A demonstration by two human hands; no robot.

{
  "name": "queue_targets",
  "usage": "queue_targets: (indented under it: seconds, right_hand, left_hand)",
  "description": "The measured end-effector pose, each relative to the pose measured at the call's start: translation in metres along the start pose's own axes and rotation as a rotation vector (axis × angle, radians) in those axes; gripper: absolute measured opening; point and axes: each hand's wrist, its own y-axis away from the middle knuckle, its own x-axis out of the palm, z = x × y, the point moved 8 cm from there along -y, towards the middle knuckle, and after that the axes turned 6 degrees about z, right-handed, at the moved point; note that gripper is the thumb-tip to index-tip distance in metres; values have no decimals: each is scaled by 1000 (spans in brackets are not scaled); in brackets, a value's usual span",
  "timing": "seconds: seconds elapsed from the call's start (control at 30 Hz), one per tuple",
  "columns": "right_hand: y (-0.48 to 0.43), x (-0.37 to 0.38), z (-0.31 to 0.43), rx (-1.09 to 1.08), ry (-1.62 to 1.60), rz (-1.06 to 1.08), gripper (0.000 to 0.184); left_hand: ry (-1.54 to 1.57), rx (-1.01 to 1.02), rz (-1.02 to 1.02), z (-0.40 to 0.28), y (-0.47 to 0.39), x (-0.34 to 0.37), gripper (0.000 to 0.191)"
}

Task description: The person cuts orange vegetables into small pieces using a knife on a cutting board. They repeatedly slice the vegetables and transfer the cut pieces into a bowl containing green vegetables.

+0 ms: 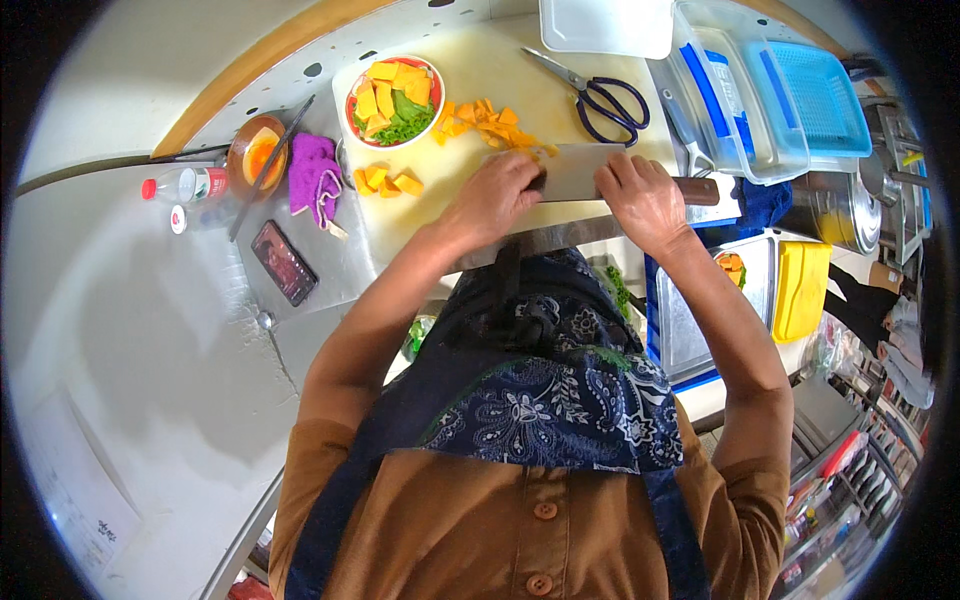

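My right hand (641, 195) grips a cleaver (577, 174) where the blade meets its brown wooden handle. The broad blade lies nearly level over the near edge of a pale yellow cutting board (420, 232). At the blade's left end, my left hand (491, 191) has its fingers curled; whether they hold anything is hidden. Orange squash peelings (499, 127) lie just beyond that hand. Several cut squash chunks (386, 182) rest to its left. Farther back, a red-rimmed white bowl (440, 112) contains green leaves topped with squash pieces (382, 97).
Dark-handled scissors (611, 105) and a peeler (686, 135) lie beyond my right hand, beside clear plastic bins (776, 150). On the left are a purple cloth (313, 176), a phone (283, 262), a brown bowl (244, 154) and plastic bottles (187, 186). Another person (892, 322) is far right.
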Motion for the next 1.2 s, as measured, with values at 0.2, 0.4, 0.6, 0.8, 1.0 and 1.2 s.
queue_targets:
  seconds: [0.2, 0.4, 0.6, 0.8, 1.0, 1.2]
  right_hand:
    - [-4, -3, 8, -26, -10, 3, 12]
    - [-7, -4, 10, -52, -24, 48, 12]
    - [6, -1, -5, 85, -326, 162, 17]
    - [-8, 65, 22, 321, -909, 487, 19]
    - [-27, 107, 18, 402, -1170, 311, 23]
    - [-3, 84, -7, 497, -805, 356, 17]
  left_hand:
    - [-79, -126, -91, 27, -18, -18, 32]
    - [178, -34, 104, 16, -21, 14, 30]
    - [147, -199, -162, 51, 4, -34, 25]
    - [-79, -556, -607, 116, 61, -129, 28]
    - [-175, -715, -545, 182, 46, -147, 41]
    - [-218, -707, -547, 171, 44, -157, 36]
